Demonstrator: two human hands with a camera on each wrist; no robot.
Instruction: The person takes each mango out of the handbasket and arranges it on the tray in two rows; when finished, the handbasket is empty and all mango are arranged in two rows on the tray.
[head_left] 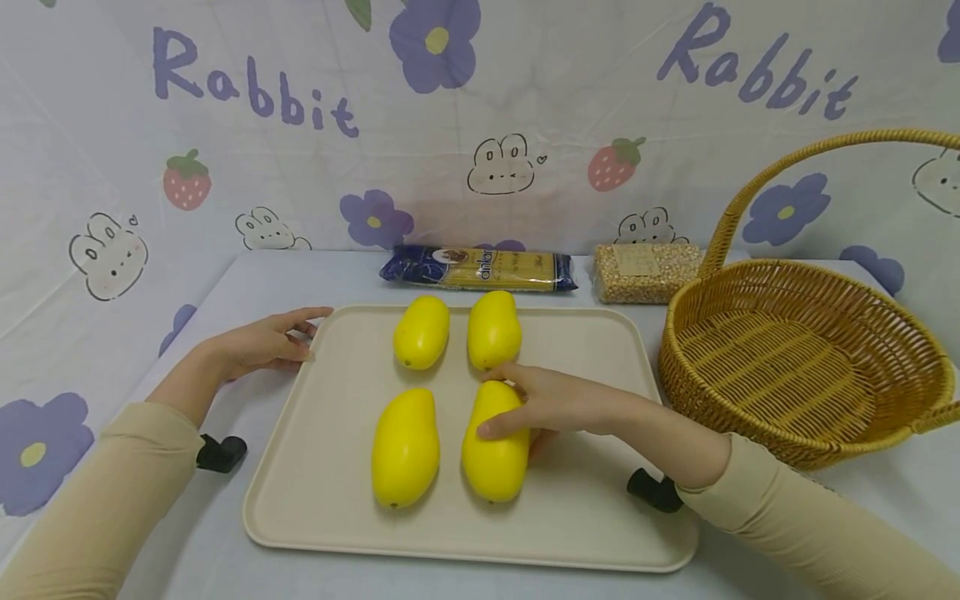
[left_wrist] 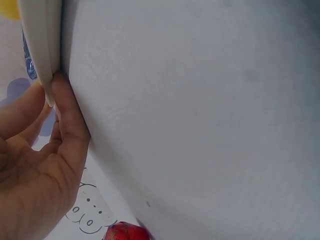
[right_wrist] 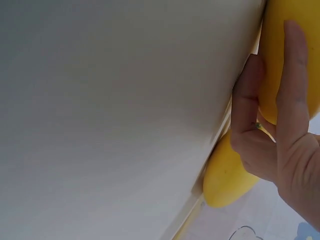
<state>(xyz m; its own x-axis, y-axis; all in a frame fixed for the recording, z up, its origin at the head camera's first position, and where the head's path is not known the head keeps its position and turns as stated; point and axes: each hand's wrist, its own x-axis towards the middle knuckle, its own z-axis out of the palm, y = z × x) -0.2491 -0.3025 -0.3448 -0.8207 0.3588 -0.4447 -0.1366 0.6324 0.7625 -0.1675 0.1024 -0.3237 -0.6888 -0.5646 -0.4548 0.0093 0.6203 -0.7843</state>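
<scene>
Yellow mangoes lie on a beige tray (head_left: 592,508) in two rows. My right hand (head_left: 558,398) grips the front right mango (head_left: 491,477), thumb over its top and fingers around its far and right sides. Beside it lies the front left mango (head_left: 403,450). Behind are the back left mango (head_left: 422,333) and back right mango (head_left: 495,329). At the tray's far left corner, my left hand (head_left: 262,343) pinches the rim; the left wrist view shows its thumb above the tray edge (left_wrist: 40,45) and fingers beneath. In the right wrist view, fingers curl against the held mango (right_wrist: 306,11).
A wicker basket (head_left: 678,417) with a tall handle stands to the tray's right. Behind the tray lie a blue and yellow packet (head_left: 480,268) and a clear bag of pale kernels (head_left: 647,275). A patterned cloth (head_left: 300,183) hangs at the back.
</scene>
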